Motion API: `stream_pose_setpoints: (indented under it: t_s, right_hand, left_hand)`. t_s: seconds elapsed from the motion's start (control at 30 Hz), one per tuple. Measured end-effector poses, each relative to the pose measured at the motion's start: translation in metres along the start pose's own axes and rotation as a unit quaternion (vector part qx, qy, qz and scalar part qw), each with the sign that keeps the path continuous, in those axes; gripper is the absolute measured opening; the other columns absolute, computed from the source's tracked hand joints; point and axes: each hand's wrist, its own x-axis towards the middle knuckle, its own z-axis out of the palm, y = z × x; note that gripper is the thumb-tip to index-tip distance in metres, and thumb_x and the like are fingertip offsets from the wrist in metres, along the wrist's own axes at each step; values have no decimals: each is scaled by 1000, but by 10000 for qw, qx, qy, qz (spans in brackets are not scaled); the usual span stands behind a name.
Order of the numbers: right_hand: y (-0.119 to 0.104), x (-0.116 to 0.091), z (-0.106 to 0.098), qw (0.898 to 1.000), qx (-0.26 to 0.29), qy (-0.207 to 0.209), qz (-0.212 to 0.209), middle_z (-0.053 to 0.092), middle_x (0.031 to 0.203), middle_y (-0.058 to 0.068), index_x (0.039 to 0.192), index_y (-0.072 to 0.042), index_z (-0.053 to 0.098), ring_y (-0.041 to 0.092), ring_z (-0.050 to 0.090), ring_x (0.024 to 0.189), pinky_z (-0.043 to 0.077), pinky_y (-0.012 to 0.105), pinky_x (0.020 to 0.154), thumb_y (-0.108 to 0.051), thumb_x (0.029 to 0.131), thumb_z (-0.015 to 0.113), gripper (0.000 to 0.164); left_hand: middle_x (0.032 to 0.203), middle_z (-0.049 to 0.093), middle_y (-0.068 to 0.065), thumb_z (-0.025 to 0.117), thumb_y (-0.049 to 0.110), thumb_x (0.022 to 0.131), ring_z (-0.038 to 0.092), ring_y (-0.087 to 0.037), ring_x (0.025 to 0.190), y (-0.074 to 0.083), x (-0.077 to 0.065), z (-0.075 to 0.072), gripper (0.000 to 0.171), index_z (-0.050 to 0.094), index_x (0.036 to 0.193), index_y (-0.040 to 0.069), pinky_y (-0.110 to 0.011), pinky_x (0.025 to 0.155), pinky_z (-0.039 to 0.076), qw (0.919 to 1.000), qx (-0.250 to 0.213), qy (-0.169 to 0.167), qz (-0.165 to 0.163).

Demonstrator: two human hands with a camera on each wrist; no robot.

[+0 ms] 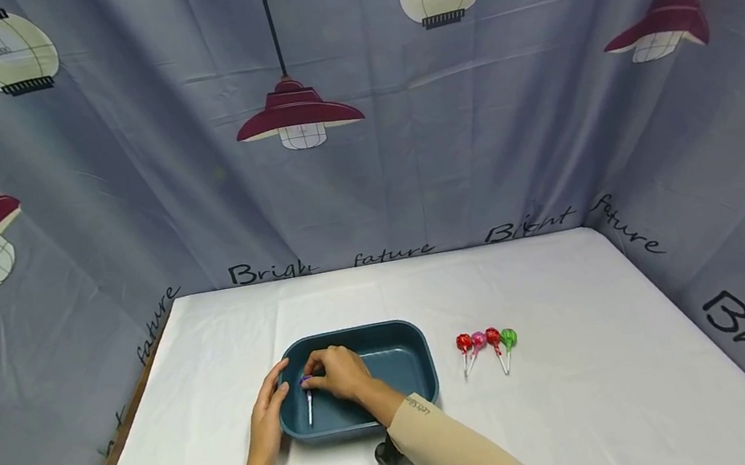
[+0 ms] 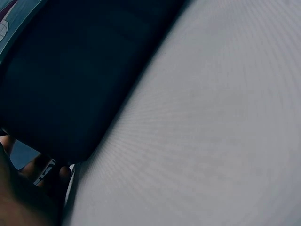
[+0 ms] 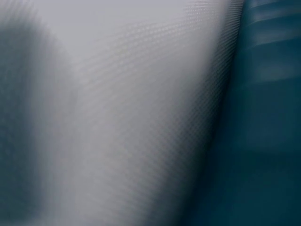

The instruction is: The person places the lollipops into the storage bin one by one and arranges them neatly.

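A dark teal rectangular tub (image 1: 397, 365) with rounded corners stands on the white-covered table. My left hand (image 1: 269, 413) rests against its left end, fingertips and thumb at the rim; in the left wrist view those fingers (image 2: 34, 168) lie beside the tub's dark outer wall (image 2: 80, 84). Reaching inside over the near rim, my right hand (image 1: 342, 373) pinches a lollipop (image 1: 309, 409) with a purple wrapper near the tub's left end. Its white stick points toward me, and the fingers partly cover its head. The right wrist view catches only the teal wall (image 3: 263, 132) and blurred cloth.
Right of the tub, several lollipops lie in a row on the table: a red one (image 1: 464, 342), a pink one (image 1: 479, 340), another red one (image 1: 493, 336) and a green one (image 1: 509, 338). A grey curtain (image 1: 393, 180) printed with lamps surrounds the table (image 1: 576, 411).
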Motion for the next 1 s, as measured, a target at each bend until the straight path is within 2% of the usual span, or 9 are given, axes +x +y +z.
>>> stream_pose_setpoints:
  t_s: [0.33, 0.53, 0.73, 0.87, 1.0]
  right_hand:
    - [3, 2, 2, 9993, 349, 22, 112, 68, 81, -12, 86, -20, 70, -1, 59, 74, 47, 18, 67, -34, 76, 74, 17]
    - [3, 0, 2, 9959, 885, 90, 188, 69, 80, -9, 86, -16, 70, 1, 61, 76, 48, 20, 70, -30, 77, 74, 18]
    - [3, -2, -3, 9855, 1647, 415, 51, 70, 85, 0, 92, -7, 69, 8, 65, 81, 49, 22, 74, -24, 78, 74, 22]
    - [4, -4, -12, 9771, 2050, 566, -7, 70, 90, 3, 98, -6, 67, 14, 65, 87, 49, 28, 82, -23, 78, 74, 27]
    - [5, -11, -22, 9690, 2397, 594, -27, 70, 94, 5, 102, -5, 66, 19, 65, 91, 49, 37, 83, -23, 79, 73, 30]
  left_hand:
    - [146, 32, -4, 42, 24, 99, 19, -25, 136, -1, 1, 1, 39, 44, 137, 18, -45, 109, 14, 10000, -9, -1, -59]
    - [146, 32, -4, 42, 26, 99, 18, -26, 136, -2, -1, 0, 39, 44, 137, 19, -46, 109, 14, 9999, 13, 33, -106]
    - [146, 32, -6, 42, 23, 99, 18, -27, 137, -3, -2, -2, 39, 43, 137, 16, -47, 109, 14, 9999, 22, 42, -112]
    - [146, 32, -9, 42, 23, 99, 18, -30, 136, -1, -1, -2, 39, 44, 137, 14, -48, 109, 14, 10000, -1, 50, -10]
    - [146, 32, -9, 42, 24, 99, 18, -31, 136, -1, 1, -1, 39, 44, 137, 15, -49, 109, 14, 10000, 4, 8, 5]
